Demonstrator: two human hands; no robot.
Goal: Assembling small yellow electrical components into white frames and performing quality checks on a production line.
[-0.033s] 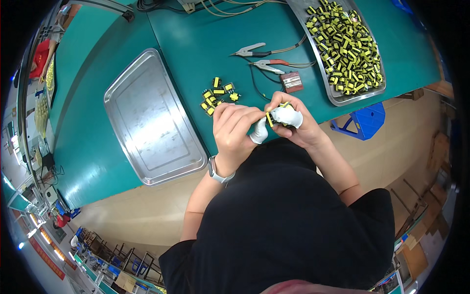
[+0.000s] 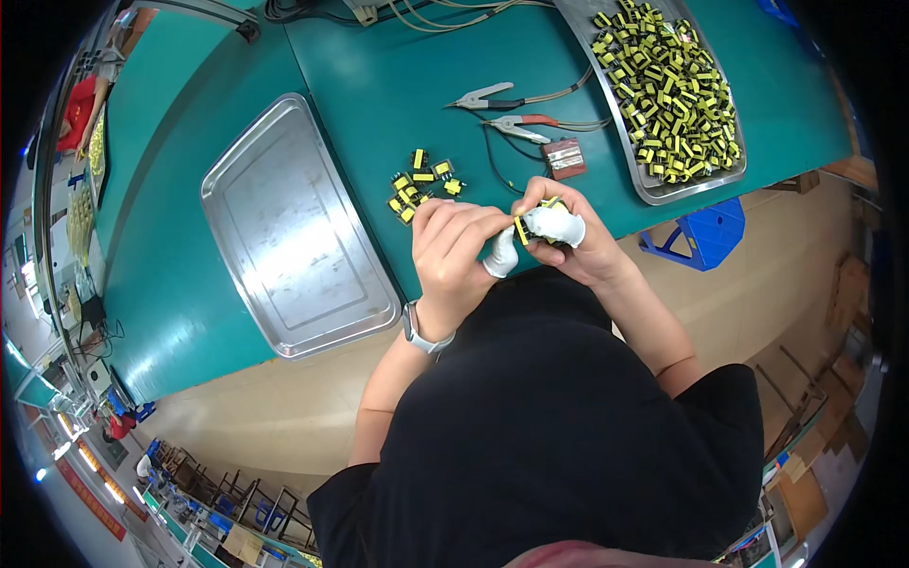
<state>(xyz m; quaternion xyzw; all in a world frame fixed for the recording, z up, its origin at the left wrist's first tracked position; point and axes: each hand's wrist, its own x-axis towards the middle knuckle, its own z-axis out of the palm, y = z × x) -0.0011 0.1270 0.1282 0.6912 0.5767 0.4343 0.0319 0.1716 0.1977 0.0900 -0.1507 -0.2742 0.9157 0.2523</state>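
One shallow metal tray lies at the left on the green surface, with a small cluster of yellow-and-black parts to its right, just beyond the left hand, whose fingertips meet a small yellow piece, though I cannot tell whether they grip it. Past two wired clips, the right hand, touching that piece too, so that both hands come together near the surface's edge, is closed around similar parts under a white-covered thumb. Further right come a brown block, a second metal tray heaped with yellow-and-black parts, and a blue stool.
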